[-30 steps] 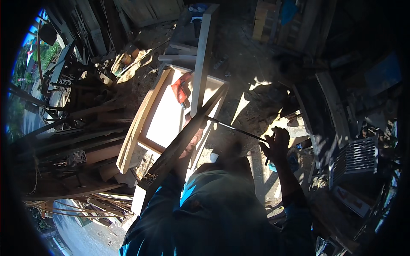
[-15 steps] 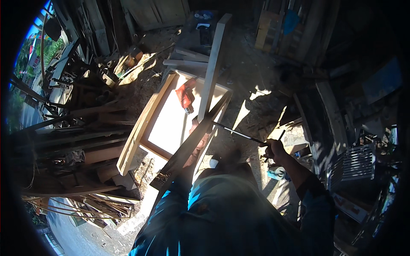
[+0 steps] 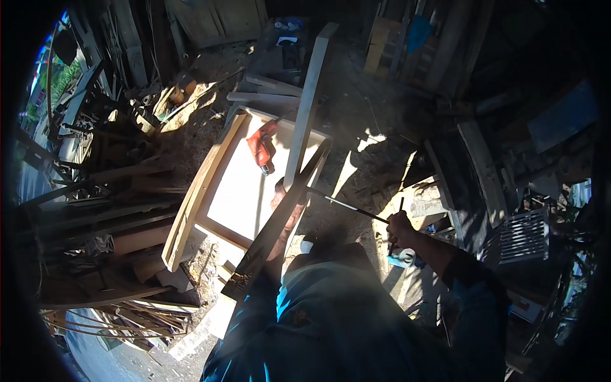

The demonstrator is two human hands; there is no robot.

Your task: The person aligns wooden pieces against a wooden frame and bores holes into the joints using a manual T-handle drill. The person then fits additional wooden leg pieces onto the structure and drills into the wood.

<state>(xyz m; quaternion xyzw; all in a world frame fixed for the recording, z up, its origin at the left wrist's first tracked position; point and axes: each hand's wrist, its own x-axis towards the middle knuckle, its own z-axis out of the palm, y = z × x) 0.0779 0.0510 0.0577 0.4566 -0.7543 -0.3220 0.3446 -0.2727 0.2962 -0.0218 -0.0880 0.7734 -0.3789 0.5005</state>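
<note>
My right hand (image 3: 400, 229) is closed round the dark end bar of a thin, straight tool (image 3: 353, 207) that looks like a frame saw. The tool's narrow length reaches left to a dark wooden plank (image 3: 264, 245), where its far end is hidden. My left hand (image 3: 289, 223) lies partly behind that plank, fingers bent against the wood near the lower end of a long, pale wooden beam (image 3: 305, 102). Beneath them is a shallow wooden frame (image 3: 207, 188) with a bright, sunlit panel. A red power drill (image 3: 259, 148) rests on that panel.
Stacked boards and scrap wood (image 3: 121, 210) fill the left side. A white slatted piece (image 3: 525, 235) and long planks (image 3: 484, 165) stand at the right. A small blue round object (image 3: 402, 258) sits below my right hand. More boards lean at the back.
The whole scene has shifted slightly left in view. My right hand is still on the tool, its end bar now more upright in the picture. My left hand stays at the wood.
</note>
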